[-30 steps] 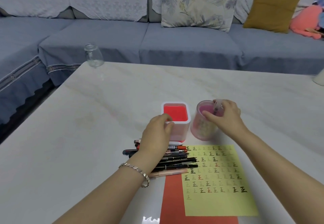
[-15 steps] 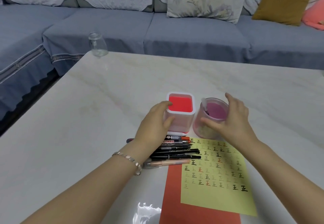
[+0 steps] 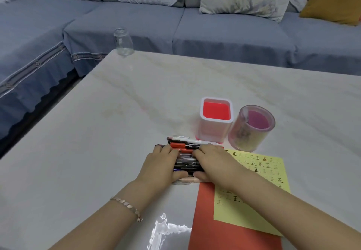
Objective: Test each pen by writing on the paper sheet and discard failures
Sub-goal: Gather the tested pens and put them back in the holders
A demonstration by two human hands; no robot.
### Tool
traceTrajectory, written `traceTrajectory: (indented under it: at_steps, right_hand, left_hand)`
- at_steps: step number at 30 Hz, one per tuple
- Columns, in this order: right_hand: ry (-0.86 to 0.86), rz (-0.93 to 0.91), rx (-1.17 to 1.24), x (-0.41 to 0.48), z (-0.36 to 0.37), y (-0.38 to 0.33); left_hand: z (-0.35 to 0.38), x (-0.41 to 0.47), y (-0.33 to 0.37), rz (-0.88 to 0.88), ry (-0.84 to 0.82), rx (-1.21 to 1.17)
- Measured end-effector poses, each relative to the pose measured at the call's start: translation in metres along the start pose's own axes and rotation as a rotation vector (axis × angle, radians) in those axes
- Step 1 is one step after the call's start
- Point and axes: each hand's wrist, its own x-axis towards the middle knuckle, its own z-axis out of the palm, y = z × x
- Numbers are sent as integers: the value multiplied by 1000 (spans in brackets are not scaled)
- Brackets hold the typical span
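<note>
Several pens (image 3: 187, 145), mostly black and red markers, lie side by side in a pile on the table. My left hand (image 3: 162, 163) covers the pile's left half and my right hand (image 3: 214, 161) its right half. The fingers of both reach over the far pens while the thumbs press the near edge, so both hands grip the bundle. A pale pink pen (image 3: 185, 180) lies just under my thumbs. The yellow paper sheet (image 3: 261, 173), marked with rows of written characters, lies to the right on a red sheet (image 3: 205, 220).
A white square holder (image 3: 214, 132) with a red inside and a round pink see-through cup (image 3: 252, 138) stand just beyond the pens. At the table's (image 3: 107, 132) far left corner sits a small glass jar (image 3: 123, 42). A blue sofa (image 3: 224, 30) runs behind.
My left hand has left the white holder and my right hand the pink cup. Both came down and toward me onto the pile of pens.
</note>
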Motion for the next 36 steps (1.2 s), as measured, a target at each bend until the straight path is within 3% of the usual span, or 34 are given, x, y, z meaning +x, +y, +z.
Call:
traceTrajectory:
  at_steps: [4, 7, 9, 10, 12, 14, 17, 20, 25, 29, 32, 36]
  right_hand:
    - [4, -13, 34, -7, 1, 2]
    - [94, 24, 160, -19, -2, 8]
    - [149, 87, 330, -30, -9, 14]
    - [173, 129, 451, -36, -11, 17]
    - [233, 187, 754, -47, -18, 18]
    - [201, 211, 1120, -57, -28, 16]
    - [1, 190, 1601, -71, -35, 13]
    - [-132, 141, 1762, -78, -39, 12]
    - [-165, 202, 1842, -85, -43, 17]
    - [-84, 310, 2001, -92, -43, 25]
    - [19, 369, 1973, -95, -45, 31]
    - [-13, 278, 1840, -93, -51, 29]
  left_hand:
    - [-5, -4, 7, 16, 49, -95]
    - [-6, -4, 7, 27, 280, -276]
    - [-14, -4, 16, -86, 445, -633]
    - [-23, -5, 24, -163, 447, -887]
    - [-40, -7, 43, -226, 303, -1409]
    - [-49, -7, 57, -181, 87, -1670]
    - [-55, -4, 77, -26, -61, -1624]
    - [-59, 1, 92, -73, -75, -1622]
    - [-65, 0, 105, -145, -183, -1691]
    - [-64, 4, 106, -220, -147, -1689]
    - [-65, 7, 108, -221, -103, -1614]
    - [-64, 3, 119, -208, -144, -1450]
